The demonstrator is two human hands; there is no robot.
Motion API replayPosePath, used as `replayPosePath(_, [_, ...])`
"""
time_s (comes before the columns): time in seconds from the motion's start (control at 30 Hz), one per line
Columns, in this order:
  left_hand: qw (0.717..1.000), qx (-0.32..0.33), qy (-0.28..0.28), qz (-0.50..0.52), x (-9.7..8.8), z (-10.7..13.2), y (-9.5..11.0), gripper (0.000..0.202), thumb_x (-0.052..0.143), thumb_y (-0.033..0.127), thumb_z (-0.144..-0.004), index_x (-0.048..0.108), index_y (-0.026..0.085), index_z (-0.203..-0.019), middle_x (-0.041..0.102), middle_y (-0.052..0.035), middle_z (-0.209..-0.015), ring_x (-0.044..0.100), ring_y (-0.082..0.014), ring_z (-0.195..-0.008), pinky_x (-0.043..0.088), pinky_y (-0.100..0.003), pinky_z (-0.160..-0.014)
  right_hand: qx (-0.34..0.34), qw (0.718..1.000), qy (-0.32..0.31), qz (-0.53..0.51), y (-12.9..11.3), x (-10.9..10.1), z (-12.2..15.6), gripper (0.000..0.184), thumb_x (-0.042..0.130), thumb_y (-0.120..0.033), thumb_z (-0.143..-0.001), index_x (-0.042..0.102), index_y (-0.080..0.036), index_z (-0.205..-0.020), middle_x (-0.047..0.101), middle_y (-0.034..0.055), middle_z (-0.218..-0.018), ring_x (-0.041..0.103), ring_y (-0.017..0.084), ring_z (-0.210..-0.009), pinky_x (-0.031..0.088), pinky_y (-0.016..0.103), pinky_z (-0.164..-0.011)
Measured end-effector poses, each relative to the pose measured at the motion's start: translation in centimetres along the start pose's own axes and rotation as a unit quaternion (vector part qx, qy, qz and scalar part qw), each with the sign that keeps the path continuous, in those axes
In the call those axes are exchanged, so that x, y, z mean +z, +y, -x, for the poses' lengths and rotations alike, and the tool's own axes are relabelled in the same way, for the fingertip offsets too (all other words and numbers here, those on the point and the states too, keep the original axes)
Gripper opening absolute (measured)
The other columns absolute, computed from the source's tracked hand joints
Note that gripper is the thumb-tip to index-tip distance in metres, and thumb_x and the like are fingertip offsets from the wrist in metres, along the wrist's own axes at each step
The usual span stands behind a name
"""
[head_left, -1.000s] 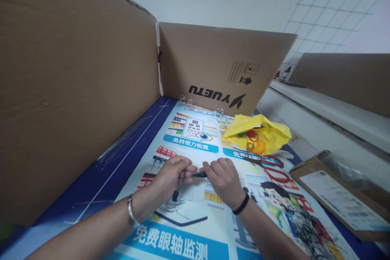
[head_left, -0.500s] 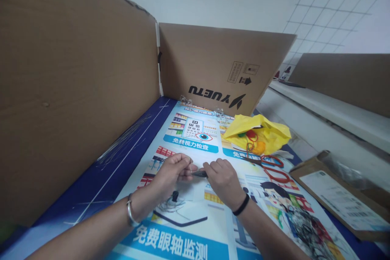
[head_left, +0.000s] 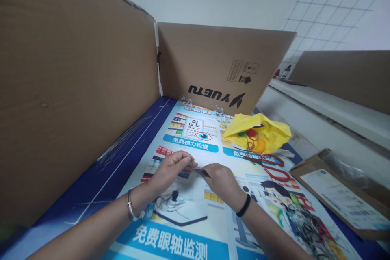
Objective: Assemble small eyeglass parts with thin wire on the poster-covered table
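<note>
Over the middle of the printed poster point(head_left: 222, 215), my two hands work close together. My right hand point(head_left: 222, 180) is closed around pliers point(head_left: 201, 172), whose dark narrow jaws point left; their handles are hidden in the palm. At the jaw tips, my left hand point(head_left: 174, 170) pinches a thin wire between thumb and fingers. The wire is very small and mostly covered by the fingertips. Below my left hand, a loose tangle of thin wires point(head_left: 167, 204) lies on the poster beside a small black piece point(head_left: 174, 195).
Tall cardboard panels point(head_left: 213, 61) stand left and behind. Straight wires point(head_left: 124, 136) lie along the left. To the right are a yellow bag point(head_left: 276, 132) with coloured yarn, red-handled scissors point(head_left: 274, 161), an open cardboard box point(head_left: 338, 201) and a dark wire bundle point(head_left: 309, 225).
My right hand has turned slightly, and the pliers' jaws now angle up toward my left fingers. My left fingertips have closed in more and hide the wire that showed before.
</note>
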State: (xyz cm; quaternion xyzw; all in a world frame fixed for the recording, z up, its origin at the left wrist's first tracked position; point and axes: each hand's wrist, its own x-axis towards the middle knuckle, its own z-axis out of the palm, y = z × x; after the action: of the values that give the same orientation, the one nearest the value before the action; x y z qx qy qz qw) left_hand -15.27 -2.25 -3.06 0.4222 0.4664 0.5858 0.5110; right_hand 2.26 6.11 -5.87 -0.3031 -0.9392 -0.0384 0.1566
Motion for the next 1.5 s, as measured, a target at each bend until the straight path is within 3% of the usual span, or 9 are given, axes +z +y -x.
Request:
replayPosePath(0.13, [0.996,-0.075,0.022,0.038,-0.1,-0.4,-0.1,0.032,0.062,0.039,-0.077,0.064,0.015,-0.099,0.071,-0.0119,-0.093,0.066,-0.0203,-0.083,0.049,-0.033,-0.077,-0.011,0.996,0.083,0.029,0.5,0.9,0.0,0.014,0.053,-0.009,-0.077,0.061,-0.019,-0.071,0.057,0.0017,-0.067,0.049,0.016,-0.070,0.032,0.028,-0.066])
replayPosePath(0.33, [0.985,-0.101,0.073,0.118,0.2,-0.6,-0.9,0.026,0.065,0.035,-0.074,0.063,0.014,-0.090,0.071,-0.0125,-0.089,0.067,-0.0215,-0.082,0.050,-0.034,-0.076,-0.042,0.980,0.181,0.074,0.1,-0.4,0.0,0.015,0.049,-0.013,-0.084,0.063,-0.017,-0.089,0.052,0.0042,-0.071,0.043,0.018,-0.074,0.030,0.033,-0.069])
replayPosePath(0.5, [0.980,-0.089,0.064,0.168,1.6,-0.2,-1.2,0.014,0.066,0.027,-0.072,0.065,0.014,-0.078,0.070,-0.0065,-0.078,0.065,-0.0175,-0.078,0.047,-0.030,-0.079,-0.150,0.960,0.189,0.140,-1.4,-2.0,0.3,0.024,0.044,-0.011,-0.088,0.058,-0.014,-0.106,0.054,0.0051,-0.074,0.044,0.018,-0.073,0.031,0.036,-0.070])
replayPosePath(0.6, [0.982,-0.067,0.058,0.169,2.3,0.2,-1.1,0.009,0.064,0.024,-0.072,0.065,0.014,-0.071,0.067,-0.0041,-0.074,0.061,-0.0148,-0.075,0.046,-0.026,-0.077,-0.173,0.950,0.199,0.167,-1.9,-2.3,0.3,0.023,0.044,-0.011,-0.088,0.058,-0.014,-0.107,0.055,0.0048,-0.072,0.044,0.018,-0.071,0.031,0.037,-0.069])
replayPosePath(0.87, [0.976,-0.115,0.068,0.175,3.0,0.8,-0.7,0.009,0.061,0.020,-0.070,0.060,0.014,-0.063,0.058,-0.0012,-0.067,0.053,-0.0116,-0.065,0.047,-0.026,-0.065,-0.188,0.948,0.193,0.168,-2.0,-2.0,0.3,0.024,0.044,-0.010,-0.088,0.058,-0.012,-0.107,0.055,0.0048,-0.072,0.043,0.018,-0.070,0.031,0.037,-0.067])
replayPosePath(1.0, [0.973,-0.130,0.067,0.180,3.0,0.8,-0.6,0.009,0.063,0.022,-0.070,0.060,0.014,-0.066,0.059,-0.0026,-0.071,0.055,-0.0140,-0.069,0.050,-0.031,-0.069,-0.187,0.950,0.193,0.158,-1.9,-1.9,0.3,0.022,0.045,-0.011,-0.088,0.059,-0.012,-0.106,0.055,0.0044,-0.070,0.042,0.018,-0.069,0.030,0.036,-0.065])
replayPosePath(1.23, [0.969,-0.139,0.075,0.190,3.0,0.7,-0.7,0.011,0.064,0.022,-0.069,0.059,0.014,-0.065,0.058,-0.0032,-0.070,0.055,-0.0136,-0.069,0.050,-0.029,-0.066,-0.192,0.950,0.196,0.146,-1.8,-1.8,0.1,0.021,0.044,-0.011,-0.089,0.059,-0.011,-0.104,0.053,0.0039,-0.069,0.042,0.017,-0.068,0.028,0.035,-0.063])
replayPosePath(1.5, [0.975,-0.118,0.040,0.185,2.7,0.5,-1.3,0.011,0.061,0.024,-0.074,0.062,0.013,-0.071,0.059,-0.0040,-0.074,0.056,-0.0140,-0.071,0.049,-0.031,-0.071,-0.186,0.953,0.189,0.149,-1.6,-1.4,0.2,0.021,0.047,-0.013,-0.088,0.060,-0.011,-0.104,0.053,0.0037,-0.069,0.041,0.017,-0.068,0.028,0.035,-0.063])
